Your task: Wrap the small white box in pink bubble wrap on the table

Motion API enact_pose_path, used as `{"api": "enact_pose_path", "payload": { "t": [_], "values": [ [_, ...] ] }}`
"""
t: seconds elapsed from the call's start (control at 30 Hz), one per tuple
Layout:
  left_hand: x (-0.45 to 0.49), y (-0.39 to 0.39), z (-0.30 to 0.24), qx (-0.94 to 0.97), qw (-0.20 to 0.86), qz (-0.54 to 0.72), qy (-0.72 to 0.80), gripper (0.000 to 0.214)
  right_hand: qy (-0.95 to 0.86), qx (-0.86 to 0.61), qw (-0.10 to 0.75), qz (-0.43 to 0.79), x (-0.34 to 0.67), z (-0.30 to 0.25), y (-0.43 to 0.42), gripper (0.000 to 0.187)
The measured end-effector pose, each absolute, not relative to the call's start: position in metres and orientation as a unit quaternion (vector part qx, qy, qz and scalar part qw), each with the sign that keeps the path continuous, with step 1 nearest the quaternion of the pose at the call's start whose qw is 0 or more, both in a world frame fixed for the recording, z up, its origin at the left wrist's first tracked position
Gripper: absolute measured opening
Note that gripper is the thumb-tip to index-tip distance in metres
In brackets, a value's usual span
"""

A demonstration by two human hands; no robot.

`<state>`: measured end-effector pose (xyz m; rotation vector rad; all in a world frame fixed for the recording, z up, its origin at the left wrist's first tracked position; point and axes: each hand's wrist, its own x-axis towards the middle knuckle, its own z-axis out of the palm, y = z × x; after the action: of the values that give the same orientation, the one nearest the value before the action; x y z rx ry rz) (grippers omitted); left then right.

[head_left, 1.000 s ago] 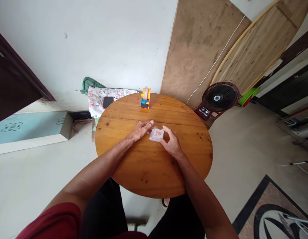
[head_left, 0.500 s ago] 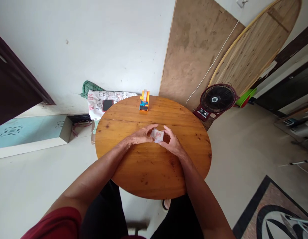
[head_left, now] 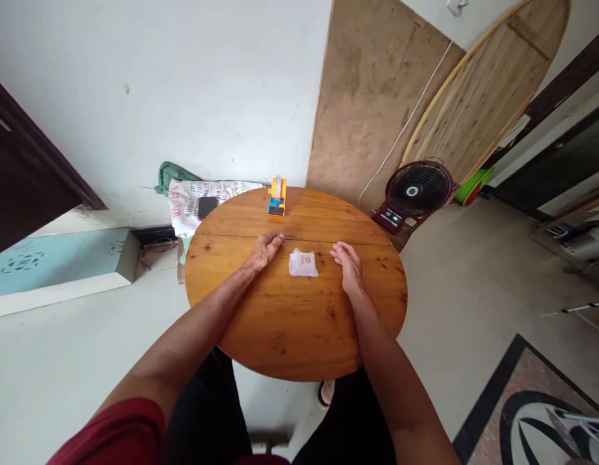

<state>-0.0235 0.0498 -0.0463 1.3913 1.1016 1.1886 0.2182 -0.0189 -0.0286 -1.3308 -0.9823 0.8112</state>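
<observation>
A small packet in clear, crinkled wrap, with red print on a pale face (head_left: 304, 263), lies on the round wooden table (head_left: 289, 342). To its left rests my left hand (head_left: 269, 249), fingers loosely bent and holding nothing. My right hand (head_left: 348, 263) is on the other side with its fingers stretched out, also empty. Neither hand touches the packet. Beyond them, near the far edge of the table, stands an orange and blue tape dispenser (head_left: 277, 199) with a roll of tape in it.
A dark red fan (head_left: 418, 192) stands right of the table. Behind it a large round wooden board (head_left: 488, 84) leans on the wall. At the table's far left are a printed white sack (head_left: 183, 210) and a dark flat object (head_left: 207, 206). A pale blue cabinet (head_left: 61, 261) lies further left.
Both hands have let go of the wrapped packet and moved apart, the left one leftward and the right one rightward. The packet now lies on the table.
</observation>
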Motion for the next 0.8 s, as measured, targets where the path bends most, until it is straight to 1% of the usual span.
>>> {"api": "enact_pose_path", "payload": {
  "t": [0.07,0.13,0.23,0.37,0.5,0.63,0.67,0.7,0.73,0.8],
  "values": [
    [-0.023,0.056,-0.05,0.536,0.494,0.515,0.451,0.043,-0.385,-0.59,0.636,0.315,0.222,-0.038,-0.01,0.035],
    [-0.021,0.058,-0.051,0.512,0.499,0.534,0.451,0.045,-0.382,-0.591,0.654,0.28,0.223,-0.045,-0.004,0.033],
    [-0.02,0.056,-0.046,0.492,0.503,0.55,0.45,0.043,-0.389,-0.596,0.65,0.266,0.22,-0.047,-0.003,0.027],
    [-0.02,0.044,-0.036,0.477,0.52,0.547,0.45,0.033,-0.408,-0.605,0.626,0.275,0.215,-0.044,-0.008,0.023],
    [-0.032,0.012,-0.03,0.474,0.54,0.53,0.449,0.032,-0.428,-0.61,0.606,0.278,0.211,-0.045,-0.024,0.028],
    [-0.062,-0.052,-0.031,0.485,0.545,0.514,0.451,0.039,-0.45,-0.604,0.596,0.279,0.209,-0.048,-0.06,0.038],
    [-0.072,-0.075,-0.032,0.495,0.536,0.511,0.455,0.04,-0.455,-0.601,0.594,0.281,0.208,-0.048,-0.071,0.039],
    [-0.081,-0.1,-0.034,0.536,0.499,0.499,0.463,0.039,-0.461,-0.597,0.592,0.283,0.207,-0.047,-0.085,0.039],
    [-0.091,-0.127,-0.037,0.582,0.447,0.482,0.478,0.036,-0.468,-0.595,0.589,0.284,0.205,-0.046,-0.099,0.039],
    [-0.109,-0.186,-0.049,0.632,0.31,0.476,0.527,0.033,-0.506,-0.588,0.572,0.266,0.201,-0.04,-0.133,0.036]
  ]
}}
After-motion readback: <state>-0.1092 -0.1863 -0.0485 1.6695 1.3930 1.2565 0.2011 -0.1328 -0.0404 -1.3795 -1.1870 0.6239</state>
